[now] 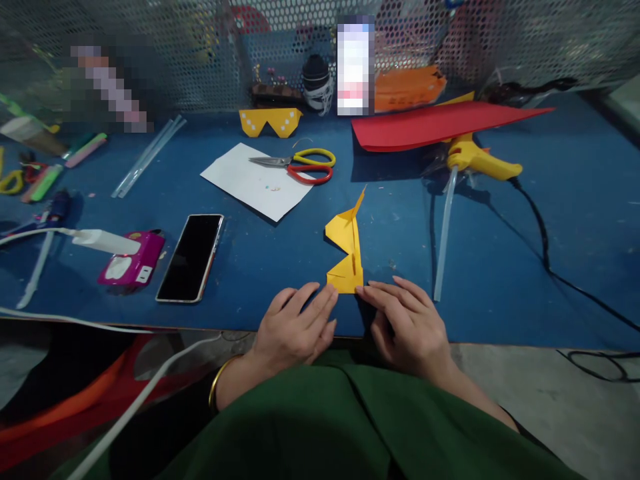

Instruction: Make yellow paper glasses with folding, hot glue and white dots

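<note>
A person's hands rest at the near edge of a blue worktop [270, 250], on either side of a notched yellow paper cutout [343, 231] lying just in from the middle of that edge. The left hand [295, 327] has its fingers outstretched and close together, tips touching the cutout's near left corner; the right hand [413, 327], fingers likewise extended and only narrowly parted, touches its near right corner. Beyond, scissors [289, 162] with red and yellow handles lie across a white sheet [245, 180]. A second yellow cutout [250, 122], dotted with white squares, stands toward the far edge. A yellow glue gun [483, 162] lies right of center, beside red paper [425, 127].
</note>
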Available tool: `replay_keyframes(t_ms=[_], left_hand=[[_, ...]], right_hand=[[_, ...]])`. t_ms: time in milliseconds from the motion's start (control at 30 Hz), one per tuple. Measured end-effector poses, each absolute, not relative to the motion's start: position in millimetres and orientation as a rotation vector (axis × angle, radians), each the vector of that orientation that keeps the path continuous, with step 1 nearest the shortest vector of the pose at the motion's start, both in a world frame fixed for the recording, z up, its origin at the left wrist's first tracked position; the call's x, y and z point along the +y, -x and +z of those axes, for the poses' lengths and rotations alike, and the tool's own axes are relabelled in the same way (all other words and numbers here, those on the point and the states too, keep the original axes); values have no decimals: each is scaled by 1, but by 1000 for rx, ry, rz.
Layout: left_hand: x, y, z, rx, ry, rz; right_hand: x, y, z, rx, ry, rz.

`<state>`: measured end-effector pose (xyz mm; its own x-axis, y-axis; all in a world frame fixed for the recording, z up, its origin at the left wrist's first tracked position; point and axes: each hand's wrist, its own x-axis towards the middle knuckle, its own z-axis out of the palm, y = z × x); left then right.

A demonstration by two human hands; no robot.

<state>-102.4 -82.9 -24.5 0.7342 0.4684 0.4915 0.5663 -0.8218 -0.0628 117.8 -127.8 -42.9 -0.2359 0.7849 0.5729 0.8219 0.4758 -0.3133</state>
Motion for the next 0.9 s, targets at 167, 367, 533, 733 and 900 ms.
replay_keyframes(t_ms=[167, 367, 533, 733, 900], left_hand=[[-82, 100, -20, -847, 2747, -641], [-81, 99, -24, -882, 2756, -723], [-81, 100, -26, -856, 2735, -763], [-81, 101, -29, -859, 2735, -752], [-79, 98, -27, -844, 2759, -783]], right_hand=[[-127, -118, -44, -2034, 1324, -85], [-129, -117, -45, -2024, 1334, -65], [-129, -117, -44, -2030, 1323, -79], [-127, -118, -44, -2033, 1322, -71], [-127, -119, -44, -2040, 1324, -64]])
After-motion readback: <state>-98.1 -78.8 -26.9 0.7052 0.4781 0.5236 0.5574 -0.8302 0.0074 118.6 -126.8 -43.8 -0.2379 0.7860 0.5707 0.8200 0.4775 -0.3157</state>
